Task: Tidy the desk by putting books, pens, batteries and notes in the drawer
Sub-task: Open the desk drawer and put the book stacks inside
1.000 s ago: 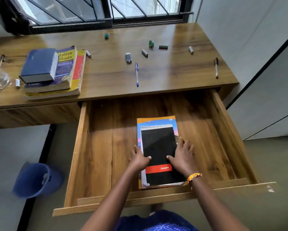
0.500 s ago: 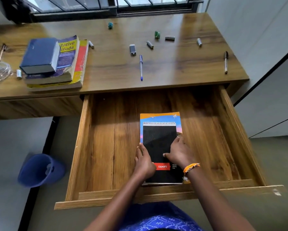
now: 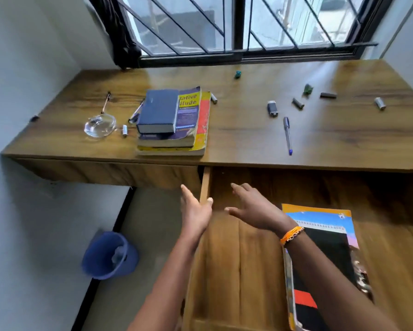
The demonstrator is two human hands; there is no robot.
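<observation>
Presently, both hands hold nothing and are raised in front of the desk's front edge. The left hand (image 3: 195,209) has its fingers straight and spread, and it overlaps the left side rail of the open drawer (image 3: 248,259) in the view; whether it touches the rail cannot be told. The right hand (image 3: 253,209) is likewise spread, fingers extended and apart, above the drawer floor; an orange bracelet (image 3: 291,235) sits on its wrist.

The stack of books (image 3: 174,123) lies on the desk (image 3: 248,130) beyond and slightly left of the hands, well apart from both. It comprises a dark blue hardback on top, a purple-and-yellow paperback below it, and a yellow-and-red volume at the bottom, with one more dark edge partly showing between them.

Inside the drawer, a black spiral notepad (image 3: 327,266) with a red band rests on a colourful exercise book (image 3: 320,216), to the right of the right forearm and partly hidden by it.

On the desk to the right lie a blue pen (image 3: 287,134), a small grey lighter-shaped item (image 3: 272,108), several batteries (image 3: 298,103) and small green crumpled pieces (image 3: 308,89). Left of the books are a second pen (image 3: 136,113), a battery (image 3: 124,130), a glass dish (image 3: 100,125) and a slim pen (image 3: 105,102). A blue bucket (image 3: 110,254) stands on the floor.
</observation>
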